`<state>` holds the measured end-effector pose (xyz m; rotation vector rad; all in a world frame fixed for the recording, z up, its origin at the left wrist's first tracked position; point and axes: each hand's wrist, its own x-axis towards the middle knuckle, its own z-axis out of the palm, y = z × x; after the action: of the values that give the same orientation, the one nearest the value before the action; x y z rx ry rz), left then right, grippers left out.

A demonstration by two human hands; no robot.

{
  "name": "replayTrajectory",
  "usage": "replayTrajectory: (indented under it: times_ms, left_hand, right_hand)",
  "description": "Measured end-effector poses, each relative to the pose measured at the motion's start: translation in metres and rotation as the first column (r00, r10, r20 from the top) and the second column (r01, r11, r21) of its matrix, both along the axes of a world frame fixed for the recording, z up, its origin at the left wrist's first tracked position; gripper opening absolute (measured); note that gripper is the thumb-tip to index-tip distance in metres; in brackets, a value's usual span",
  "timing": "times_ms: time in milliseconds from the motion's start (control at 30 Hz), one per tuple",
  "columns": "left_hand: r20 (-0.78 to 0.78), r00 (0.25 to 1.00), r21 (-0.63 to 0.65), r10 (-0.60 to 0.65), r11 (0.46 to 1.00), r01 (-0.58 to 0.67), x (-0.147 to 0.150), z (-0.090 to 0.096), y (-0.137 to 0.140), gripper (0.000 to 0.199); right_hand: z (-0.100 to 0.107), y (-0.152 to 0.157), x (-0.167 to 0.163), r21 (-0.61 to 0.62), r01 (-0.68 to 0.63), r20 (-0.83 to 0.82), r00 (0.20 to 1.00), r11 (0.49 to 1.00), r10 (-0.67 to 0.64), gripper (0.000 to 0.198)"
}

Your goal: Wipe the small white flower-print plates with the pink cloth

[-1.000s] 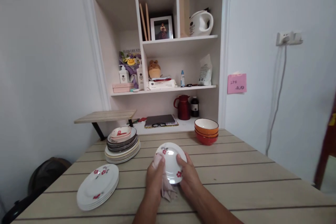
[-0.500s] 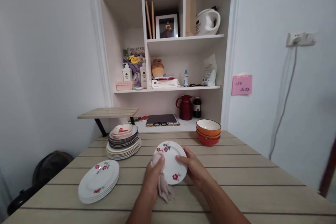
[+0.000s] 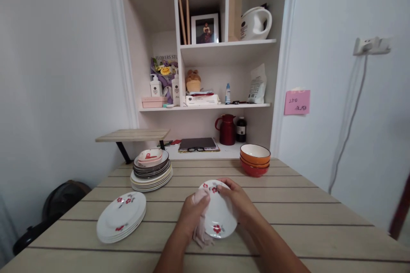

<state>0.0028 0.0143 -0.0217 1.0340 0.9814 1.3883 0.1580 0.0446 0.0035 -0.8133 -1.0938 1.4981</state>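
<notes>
A white plate with red flowers (image 3: 220, 213) is held tilted above the front middle of the table. My right hand (image 3: 237, 201) grips its right rim, thumb on the face and fingers behind. My left hand (image 3: 193, 213) is closed on a pale pink cloth (image 3: 201, 232), pressing it against the plate's left edge; the cloth's loose end hangs below. To the left lies a stack of matching flowered plates (image 3: 121, 217). Behind it stands a taller stack of plates (image 3: 152, 179) with a small square dish (image 3: 150, 156) on top.
Orange and red bowls (image 3: 255, 161) are stacked at the table's back right. A small raised wooden shelf (image 3: 133, 135) stands at the back left. Behind the table, a white shelf unit holds a dark red jug (image 3: 227, 130), a dark bottle (image 3: 241, 129) and a laptop (image 3: 197, 143).
The plate has shifted right and slightly down and turned in my hands. My right hand has moved along its rim, and my left hand with the cloth has followed rightward.
</notes>
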Motion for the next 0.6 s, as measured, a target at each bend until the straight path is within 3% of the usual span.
replayTrajectory:
  times_ms: [333, 600]
  left_hand:
    - [0.162, 0.974, -0.014, 0.159, 0.987, -0.159, 0.004, 0.004, 0.0, 0.054]
    - [0.212, 0.956, -0.06, 0.201, 0.979, -0.193, 0.004, 0.002, 0.001, 0.058]
  right_hand:
    - [-0.013, -0.006, -0.027, -0.02, 0.174, -0.211, 0.962, 0.985, -0.174, 0.038]
    - [-0.014, -0.012, -0.038, -0.093, 0.245, -0.29, 0.921, 0.965, -0.261, 0.043]
